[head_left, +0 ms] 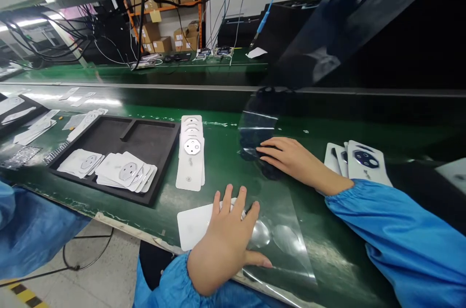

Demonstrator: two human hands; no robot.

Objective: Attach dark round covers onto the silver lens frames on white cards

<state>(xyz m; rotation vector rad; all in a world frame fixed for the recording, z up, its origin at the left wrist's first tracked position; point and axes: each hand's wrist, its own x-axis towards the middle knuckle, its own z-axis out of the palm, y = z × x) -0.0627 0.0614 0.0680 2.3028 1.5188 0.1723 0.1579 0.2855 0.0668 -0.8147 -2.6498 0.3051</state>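
Observation:
My left hand (pixel 227 240) lies with fingers spread over a white card (pixel 191 225) and the edge of a clear film sheet (pixel 302 264). Part of the card is hidden under this hand. Round shiny outlines (pixel 291 239) show in the film beside my thumb. My right hand (pixel 291 160) reaches left, its fingers close together at a bend in the film with dark round patches (pixel 258 123). From that bend the film rises toward the upper right. Left of the hands, overlapping white cards with round faces (pixel 192 147) form a column.
A black tray (pixel 145 128) holding several white cards (pixel 127 170) sits to the left. Cards with dark round faces (pixel 366 160) lie beyond my right wrist. A blue-handled tool (pixel 264 22) hangs above the green bench (pixel 218 128). A person's blue sleeve (pixel 40 230) shows at left.

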